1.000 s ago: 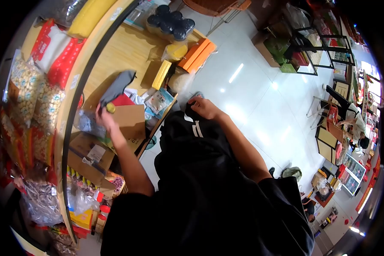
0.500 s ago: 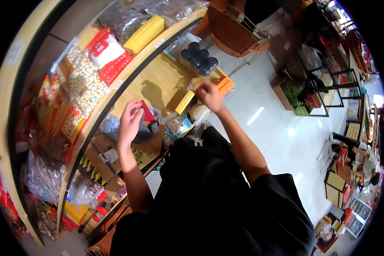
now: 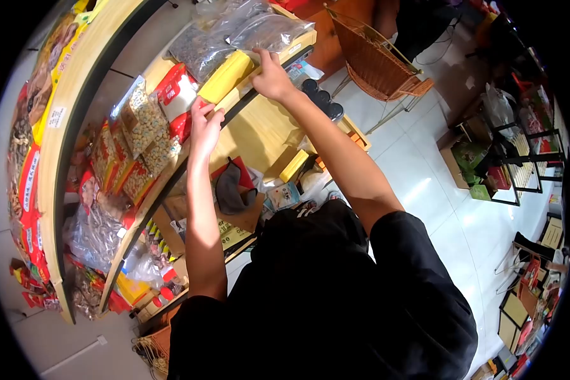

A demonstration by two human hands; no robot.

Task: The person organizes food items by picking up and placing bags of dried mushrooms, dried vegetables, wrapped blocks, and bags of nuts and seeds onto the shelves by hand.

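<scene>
A yellow brick-shaped package (image 3: 227, 77) lies on the upper shelf, along its front edge. My right hand (image 3: 271, 77) grips the package's right end, thumb and fingers bent around it. At the other end, the bent fingers of my left hand (image 3: 205, 126) press on the package's lower left corner, close to a red and white bag (image 3: 176, 94). Part of each fingertip is hidden against the packaging. Clear bags with dark contents (image 3: 202, 49) rest just behind the yellow package.
Bags of pale, nut-like pieces (image 3: 144, 120) fill the shelf's left side. On the lower shelf sit a grey cloth-like item (image 3: 234, 187), a smaller yellow box (image 3: 294, 166) and dark-capped containers (image 3: 323, 100). A wicker basket (image 3: 373, 69) stands beyond, over the tiled floor (image 3: 424, 209).
Both hands have risen from above the lower shelf to the upper shelf, onto the yellow package. The view has shifted, so the shelves appear farther right and lower.
</scene>
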